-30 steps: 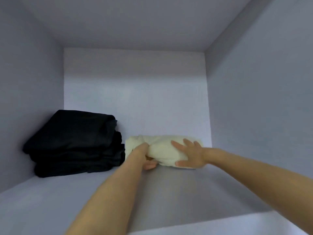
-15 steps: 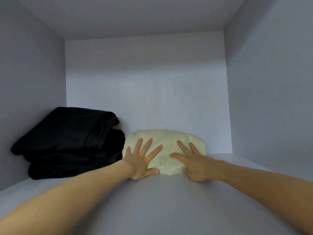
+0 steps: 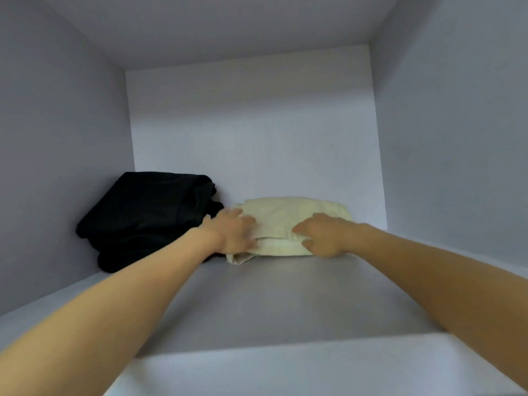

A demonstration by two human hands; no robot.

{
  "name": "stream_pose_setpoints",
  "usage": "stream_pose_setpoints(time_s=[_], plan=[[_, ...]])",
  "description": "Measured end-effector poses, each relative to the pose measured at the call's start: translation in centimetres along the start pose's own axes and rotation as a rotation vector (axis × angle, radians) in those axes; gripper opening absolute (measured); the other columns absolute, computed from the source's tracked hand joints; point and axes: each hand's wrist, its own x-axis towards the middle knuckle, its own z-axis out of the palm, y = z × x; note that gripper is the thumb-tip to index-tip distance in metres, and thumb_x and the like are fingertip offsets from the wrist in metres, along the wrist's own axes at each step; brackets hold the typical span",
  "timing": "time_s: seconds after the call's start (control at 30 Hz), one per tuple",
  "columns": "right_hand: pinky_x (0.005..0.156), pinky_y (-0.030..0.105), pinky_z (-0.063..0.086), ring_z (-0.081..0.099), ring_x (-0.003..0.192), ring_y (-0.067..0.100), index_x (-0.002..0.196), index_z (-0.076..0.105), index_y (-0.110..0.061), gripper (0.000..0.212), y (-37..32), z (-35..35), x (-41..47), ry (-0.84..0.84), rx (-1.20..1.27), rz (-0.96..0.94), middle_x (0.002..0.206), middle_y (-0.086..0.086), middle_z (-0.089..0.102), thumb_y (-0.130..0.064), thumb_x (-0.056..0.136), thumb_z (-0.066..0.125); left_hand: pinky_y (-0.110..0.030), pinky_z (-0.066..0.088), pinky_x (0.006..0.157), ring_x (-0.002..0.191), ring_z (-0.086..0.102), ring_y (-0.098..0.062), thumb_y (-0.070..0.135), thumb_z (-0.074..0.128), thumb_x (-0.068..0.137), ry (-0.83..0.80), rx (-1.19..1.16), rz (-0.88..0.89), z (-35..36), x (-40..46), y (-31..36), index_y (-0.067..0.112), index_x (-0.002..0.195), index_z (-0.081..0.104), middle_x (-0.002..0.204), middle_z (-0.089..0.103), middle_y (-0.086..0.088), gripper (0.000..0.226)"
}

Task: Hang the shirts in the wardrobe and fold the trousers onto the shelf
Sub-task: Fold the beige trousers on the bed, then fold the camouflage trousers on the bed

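Both hands curl now; before, flat and spread on cream trousers (image 3: 288,224). Left hand (image 3: 233,234) grips left near edge of fold, fingers bent over top. Right hand (image 3: 321,234) pinches right near edge. Cream trousers sit folded at far end of shelf (image 3: 285,304), just beside black pile (image 3: 148,218) on left. Probably tidying loose edge, so stack stays neat.

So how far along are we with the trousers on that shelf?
Done: a black folded pile sits at the shelf's back left. In hand: the cream folded trousers lie beside it, with the left hand and right hand on their front edge, tidying. Left: no shirts or rail in view, so hanging can't be judged.
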Motion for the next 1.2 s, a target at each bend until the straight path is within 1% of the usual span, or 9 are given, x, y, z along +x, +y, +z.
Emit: stream_pose_setpoints(time_s=[0.13, 0.27, 0.43, 0.57, 0.73, 0.8, 0.97, 1.1, 1.2], plan=[[0.097, 0.036, 0.042, 0.05, 0.118, 0.023, 0.13, 0.05, -0.025, 0.036, -4.8, -0.4, -3.6, 0.191, 0.255, -0.052, 0.13, 0.002, 0.055, -0.027, 0.096, 0.037, -0.04, 0.036, 0.1, 0.131, 0.035, -0.024, 0.041, 0.043, 0.094, 0.258, 0.007, -0.057, -1.3, -6.2, -0.3, 0.031, 0.138, 0.041, 0.146, 0.035, -0.002, 0.045], [0.092, 0.039, 0.046, 0.057, 0.107, 0.028, 0.11, 0.064, -0.025, 0.029, -8.9, -0.8, -6.9, 0.355, 0.431, -0.095, 0.116, 0.004, 0.064, -0.023, 0.092, 0.041, -0.039, 0.039, 0.096, 0.122, 0.043, -0.025, 0.034, 0.045, 0.095, 0.376, -0.109, -0.155, -1.5, -12.5, -0.1, 0.024, 0.135, 0.047, 0.138, 0.044, -0.002, 0.042], [0.085, 0.037, 0.048, 0.061, 0.096, 0.022, 0.116, 0.06, -0.019, 0.029, -16.6, 0.1, -12.9, 0.718, 0.805, -0.319, 0.102, -0.001, 0.068, -0.016, 0.091, 0.045, -0.038, 0.038, 0.097, 0.123, 0.042, -0.022, 0.031, 0.048, 0.093, 0.568, -0.27, -0.35, 0.7, -24.7, -0.1, 0.022, 0.135, 0.046, 0.137, 0.045, 0.0, 0.042], [0.085, 0.018, 0.043, 0.059, 0.094, 0.015, 0.116, 0.056, -0.01, 0.031, -22.9, 3.8, -19.7, 0.837, 1.211, -0.47, 0.102, 0.003, 0.064, -0.012, 0.089, 0.041, -0.037, 0.039, 0.094, 0.12, 0.045, -0.023, 0.027, 0.051, 0.091, 0.672, -0.338, -0.576, 4.3, -36.2, 1.3, 0.021, 0.13, 0.051, 0.133, 0.05, 0.001, 0.039], [0.085, 0.028, 0.046, 0.061, 0.095, 0.022, 0.111, 0.058, -0.005, 0.027, -33.8, 11.0, -29.9, 0.346, 1.37, -0.711, 0.099, 0.006, 0.065, -0.009, 0.089, 0.043, -0.04, 0.04, 0.098, 0.117, 0.049, -0.027, 0.022, 0.055, 0.091, 0.528, -0.385, -0.903, 9.6, -53.3, 4.6, 0.016, 0.127, 0.054, 0.13, 0.052, -0.003, 0.037], [0.086, 0.031, 0.046, 0.061, 0.097, 0.022, 0.11, 0.059, -0.007, 0.022, -37.6, 13.7, -33.6, 0.084, 1.314, -0.769, 0.098, 0.005, 0.066, -0.007, 0.093, 0.046, -0.036, 0.039, 0.098, 0.115, 0.052, -0.026, 0.021, 0.056, 0.09, 0.503, -0.408, -1.033, 11.3, -59.5, 6.2, 0.015, 0.125, 0.056, 0.128, 0.055, -0.003, 0.036], [0.077, 0.022, 0.043, 0.063, 0.092, 0.022, 0.108, 0.063, -0.011, 0.022, -48.5, 20.5, -45.4, -0.549, 1.053, -0.969, 0.09, 0.0, 0.068, -0.013, 0.096, 0.044, -0.032, 0.038, 0.098, 0.115, 0.053, -0.028, 0.019, 0.056, 0.091, 0.426, -0.43, -1.478, 14.5, -77.2, 9.6, 0.013, 0.126, 0.056, 0.127, 0.055, -0.007, 0.036], [0.079, 0.023, 0.046, 0.064, 0.092, 0.019, 0.111, 0.062, -0.017, 0.023, -58.6, 22.9, -55.5, -0.886, 0.872, -1.202, 0.085, -0.009, 0.064, -0.018, 0.097, 0.043, -0.034, 0.036, 0.101, 0.121, 0.049, -0.026, 0.021, 0.053, 0.092, 0.401, -0.369, -1.792, 15.6, -90.9, 9.5, 0.012, 0.129, 0.052, 0.132, 0.052, -0.008, 0.038], [0.086, 0.025, 0.044, 0.064, 0.099, 0.02, 0.114, 0.061, -0.014, 0.025, -66.9, 23.4, -61.9, -0.967, 0.772, -1.306, 0.092, 0.0, 0.066, -0.014, 0.096, 0.043, -0.032, 0.036, 0.099, 0.12, 0.049, -0.027, 0.021, 0.053, 0.092, 0.397, -0.321, -1.976, 15.4, -100.3, 8.5, 0.013, 0.131, 0.051, 0.134, 0.05, -0.009, 0.039]])
